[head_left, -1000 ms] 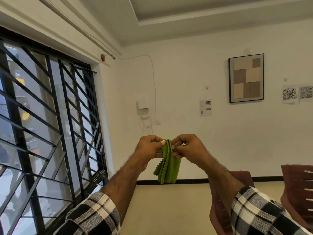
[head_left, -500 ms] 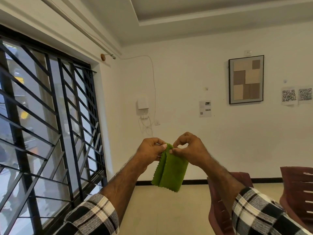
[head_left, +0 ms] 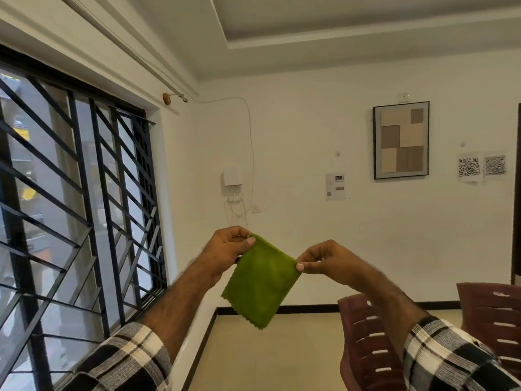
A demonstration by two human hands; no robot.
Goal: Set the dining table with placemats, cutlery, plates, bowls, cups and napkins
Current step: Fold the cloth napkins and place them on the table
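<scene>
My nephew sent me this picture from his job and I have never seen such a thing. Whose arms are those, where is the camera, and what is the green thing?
No machine here: a person wears one wide-angle camera on the head, so you see the room as they do, with their own arms reaching forward in checked sleeves. The left hand and the right hand each pinch an upper corner of a green napkin, which hangs spread out in the air between them, its lower edge cut in a zigzag. No table shows in this view. Around them are a barred window on the left, a white wall with a framed picture and printed code sheets, and dark red plastic chairs at the lower right.
</scene>
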